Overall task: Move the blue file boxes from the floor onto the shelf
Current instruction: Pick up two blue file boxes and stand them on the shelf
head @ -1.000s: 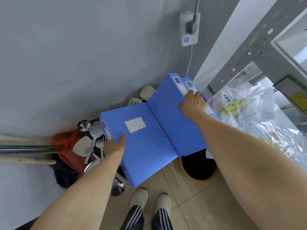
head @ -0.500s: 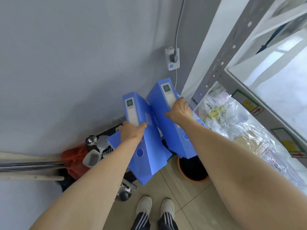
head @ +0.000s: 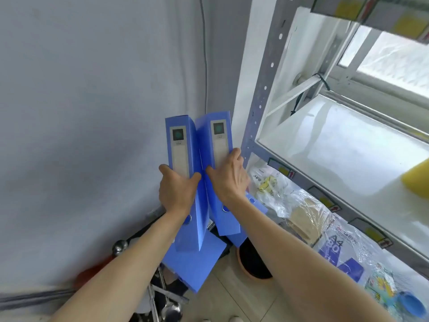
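Two blue file boxes are held upright in the air, spines with grey labels facing me. My left hand (head: 177,190) grips the left file box (head: 183,145) around its spine. My right hand (head: 228,176) grips the right file box (head: 217,138); a second blue box (head: 255,205) seems to sit behind it in the same grip. Both boxes touch side by side, just left of the grey metal shelf upright (head: 262,89). The white shelf board (head: 343,149) lies to the right, at about the height of the boxes.
A yellow sponge (head: 415,180) lies at the shelf's right edge. The lower shelf holds plastic-wrapped bags and paper packs (head: 301,205). On the floor stand a dark round pot (head: 253,263) and a rack of metal utensils (head: 162,298). A grey wall (head: 92,112) is on the left.
Both hands have lifted the file boxes higher and turned them upright, bringing them together beside the shelf upright. My view has tilted up toward the white shelf board.
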`<state>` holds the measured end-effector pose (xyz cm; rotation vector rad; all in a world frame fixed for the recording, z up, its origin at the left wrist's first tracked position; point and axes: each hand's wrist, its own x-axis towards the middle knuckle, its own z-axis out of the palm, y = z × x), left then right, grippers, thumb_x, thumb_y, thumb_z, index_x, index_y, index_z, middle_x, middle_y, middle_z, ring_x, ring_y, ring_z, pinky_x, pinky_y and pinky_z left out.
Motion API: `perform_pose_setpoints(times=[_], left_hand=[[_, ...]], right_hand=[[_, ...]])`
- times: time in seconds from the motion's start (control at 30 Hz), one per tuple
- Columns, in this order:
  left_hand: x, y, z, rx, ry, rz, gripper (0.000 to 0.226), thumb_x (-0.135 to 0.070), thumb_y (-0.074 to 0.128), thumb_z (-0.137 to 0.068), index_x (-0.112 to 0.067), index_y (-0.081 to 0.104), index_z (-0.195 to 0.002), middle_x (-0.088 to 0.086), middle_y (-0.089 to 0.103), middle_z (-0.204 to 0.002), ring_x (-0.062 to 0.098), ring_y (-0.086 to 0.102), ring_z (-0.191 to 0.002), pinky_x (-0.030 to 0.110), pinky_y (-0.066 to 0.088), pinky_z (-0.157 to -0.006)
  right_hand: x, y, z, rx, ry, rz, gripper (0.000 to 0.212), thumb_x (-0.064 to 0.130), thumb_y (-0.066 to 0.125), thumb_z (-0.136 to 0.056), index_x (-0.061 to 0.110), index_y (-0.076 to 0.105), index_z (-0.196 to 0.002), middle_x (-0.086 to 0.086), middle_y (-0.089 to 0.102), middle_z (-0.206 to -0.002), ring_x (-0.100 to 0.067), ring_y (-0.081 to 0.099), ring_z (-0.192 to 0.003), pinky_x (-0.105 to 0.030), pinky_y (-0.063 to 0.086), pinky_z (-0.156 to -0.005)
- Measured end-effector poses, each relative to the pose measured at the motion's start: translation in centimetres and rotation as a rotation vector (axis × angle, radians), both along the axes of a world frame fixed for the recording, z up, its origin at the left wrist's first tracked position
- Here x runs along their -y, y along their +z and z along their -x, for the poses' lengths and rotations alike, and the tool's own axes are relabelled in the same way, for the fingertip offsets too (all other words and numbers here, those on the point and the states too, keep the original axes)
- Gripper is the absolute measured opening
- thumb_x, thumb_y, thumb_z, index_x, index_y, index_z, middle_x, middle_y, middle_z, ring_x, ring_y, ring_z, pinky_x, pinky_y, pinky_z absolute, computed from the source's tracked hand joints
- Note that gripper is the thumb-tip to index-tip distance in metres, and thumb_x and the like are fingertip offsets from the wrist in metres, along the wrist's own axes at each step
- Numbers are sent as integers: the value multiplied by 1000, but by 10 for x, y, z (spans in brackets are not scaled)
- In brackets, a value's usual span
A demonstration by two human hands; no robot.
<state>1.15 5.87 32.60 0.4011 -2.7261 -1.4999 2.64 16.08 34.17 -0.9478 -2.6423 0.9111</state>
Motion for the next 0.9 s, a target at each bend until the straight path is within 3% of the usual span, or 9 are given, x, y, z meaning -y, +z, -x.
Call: perform_pose_setpoints(times=[0.17, 0.37, 0.63, 0.8, 0.9], left_hand=[[-9, 42, -25, -176, -86, -49, 52, -33, 76, -74, -12, 35, -99, -3, 49, -72, 23, 52, -62, 25, 35, -46], [-39, 77, -55, -352, -199, -153, 71, -44, 79, -69, -15, 46, -124, -5, 61, -101, 19, 60, -83, 27, 47, -68], [-83, 82, -74, -442, -336, -281, 77, -54, 79, -59, -25, 46, -122, -5, 67, -98, 22, 68, -85, 39, 59, -72], [-131, 80, -57, -523, -490, -312, 69, -52, 76, -60, -26, 50, -119, -9, 66, -96, 12, 66, -80, 21, 56, -67], [-165, 80, -38, -561, -560, -353, 66, -49, 74, -65, -25, 50, -121, -6, 67, -100, 13, 66, -84, 9, 50, -72]], right_hand=[[2, 38, -33, -199, -83, 51, 52, 41, 67, -81, 18, 34, -115, 2, 58, -103, -27, 60, -78, -36, 44, -68], [-21, 72, -73, -374, -235, 108, 59, 37, 69, -79, 31, 28, -122, 24, 44, -84, -16, 54, -74, -32, 40, -68], [-57, 84, -115, -520, -419, 107, 67, 42, 74, -75, 39, 30, -125, 25, 51, -89, -11, 55, -71, -34, 46, -71], [-93, 78, -105, -628, -547, 124, 67, 41, 76, -77, 35, 34, -129, 19, 55, -99, -19, 60, -82, -39, 52, -77], [-121, 73, -91, -690, -596, 126, 70, 41, 77, -79, 35, 32, -133, 21, 55, -103, -19, 62, -85, -42, 55, -78]])
